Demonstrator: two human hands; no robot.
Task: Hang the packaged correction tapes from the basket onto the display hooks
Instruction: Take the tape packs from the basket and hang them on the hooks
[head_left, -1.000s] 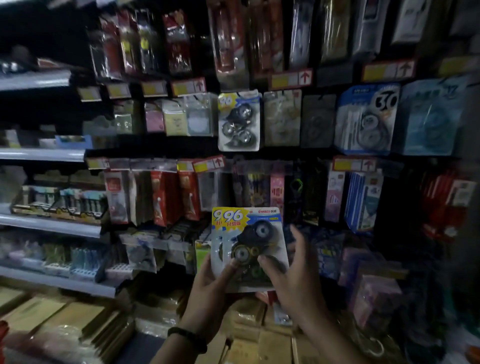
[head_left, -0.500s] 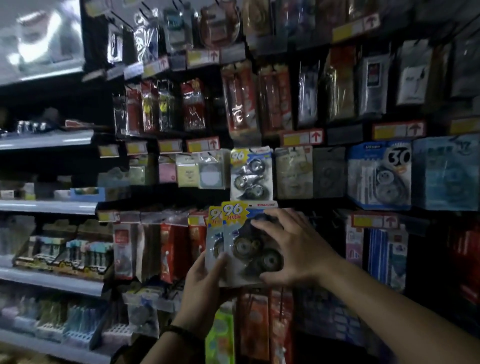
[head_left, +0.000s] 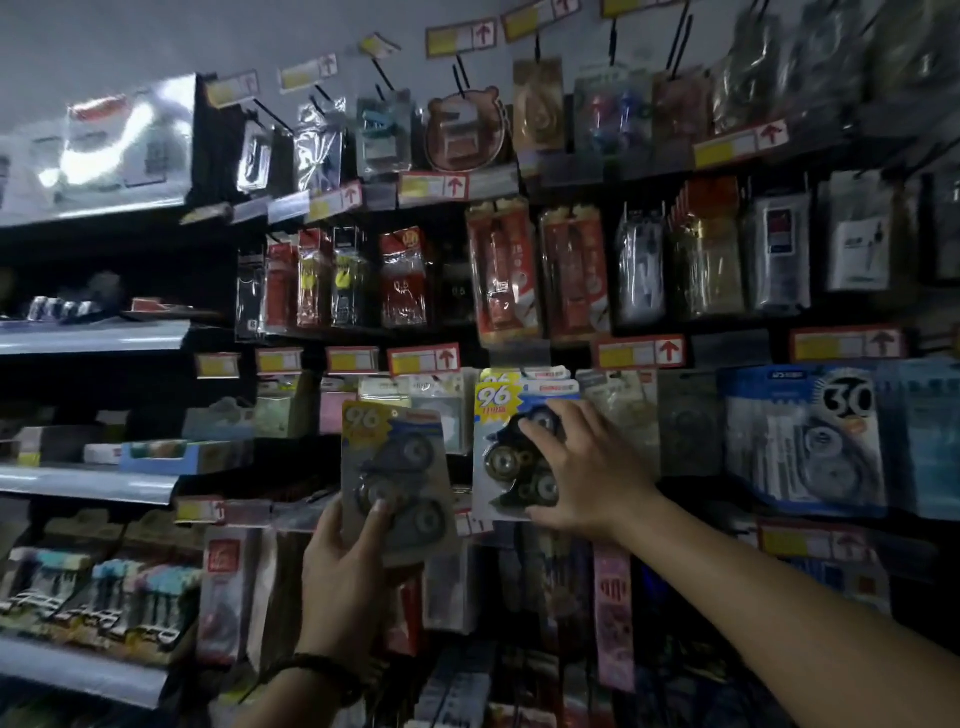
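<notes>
Two blister packs of correction tape, each with a yellow "96" burst, are in front of the display wall. My left hand (head_left: 348, 566) grips one correction tape pack (head_left: 397, 467) by its lower edge, thumb on the front, holding it upright below the hooks. My right hand (head_left: 582, 467) holds the second correction tape pack (head_left: 506, 447) up against the hook row, fingers spread over its blister. Its top overlaps another "96" pack hanging behind it. The hook itself is hidden by the packs. The basket is out of view.
The pegboard wall is packed with hanging stationery under red-and-yellow price tags (head_left: 423, 358). A blue "30" correction tape pack (head_left: 802, 441) hangs to the right. Grey shelves (head_left: 93, 335) with boxed goods run along the left.
The two packs, held together a second ago, are now apart. My right hand has lifted one up to the hook row; my left keeps the other lower. The view tilted upward.
</notes>
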